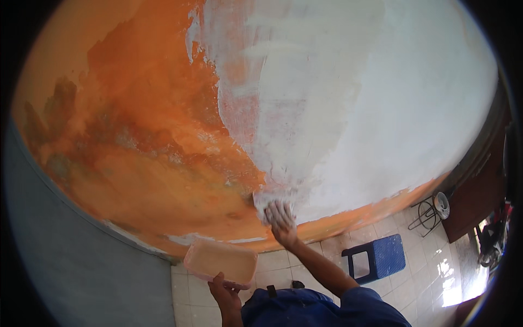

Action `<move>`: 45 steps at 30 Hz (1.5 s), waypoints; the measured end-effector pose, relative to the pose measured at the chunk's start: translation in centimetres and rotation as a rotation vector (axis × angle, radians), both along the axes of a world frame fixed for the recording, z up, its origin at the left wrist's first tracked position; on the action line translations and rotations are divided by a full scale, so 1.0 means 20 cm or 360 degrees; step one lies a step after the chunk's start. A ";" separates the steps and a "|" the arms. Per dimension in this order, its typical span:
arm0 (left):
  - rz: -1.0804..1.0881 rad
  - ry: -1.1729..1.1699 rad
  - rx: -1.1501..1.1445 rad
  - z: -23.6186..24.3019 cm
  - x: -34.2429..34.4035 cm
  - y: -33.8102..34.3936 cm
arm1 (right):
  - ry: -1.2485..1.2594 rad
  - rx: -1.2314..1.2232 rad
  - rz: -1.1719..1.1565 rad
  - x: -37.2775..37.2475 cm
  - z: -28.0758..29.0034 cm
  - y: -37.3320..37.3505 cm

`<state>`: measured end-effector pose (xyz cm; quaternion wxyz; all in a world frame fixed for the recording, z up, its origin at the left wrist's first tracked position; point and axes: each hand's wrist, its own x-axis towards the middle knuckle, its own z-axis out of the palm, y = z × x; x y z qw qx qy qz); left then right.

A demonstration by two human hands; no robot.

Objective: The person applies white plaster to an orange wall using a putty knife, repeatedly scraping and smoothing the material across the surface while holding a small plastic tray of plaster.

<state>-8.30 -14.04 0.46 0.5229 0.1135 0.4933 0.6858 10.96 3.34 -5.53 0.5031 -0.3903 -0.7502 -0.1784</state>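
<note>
My left hand (222, 291) grips the near edge of a pink rectangular tub (199, 270), thumb over the rim. Smooth cream-coloured paste (224, 260) lies inside the tub. Against the lower part of the wall (180, 131) presses my right hand (281, 220), its fingers coated in white paste and bent over something flat that I cannot make out. That hand sits where a whitish coat (305, 136) meets bare orange paint. The coat spreads up and to the right, streaky and thin along its left border. Orange on the left is stained and patchy.
A blue plastic stool (388, 256) stands on the tiled floor (272, 261) to my right. Beyond it is a metal-legged stool (426, 215) with a round white item (442, 205) on it. Brown furniture (474, 196) lines the far right; a grey wall (81, 261) borders the left.
</note>
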 end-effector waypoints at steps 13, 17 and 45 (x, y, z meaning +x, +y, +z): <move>-0.0101 0.0008 -0.0029 -0.05 -0.01 0.00 | 0.0148 0.0765 -0.0581 0.43 0.91 0.02; 0.0035 -0.0008 -0.0025 -0.04 0.03 0.00 | 0.0100 0.0600 -0.0391 0.37 0.74 0.15; -0.0061 0.0118 -0.0092 0.00 0.05 -0.05 | 0.0122 0.0355 -0.0186 0.16 0.67 0.13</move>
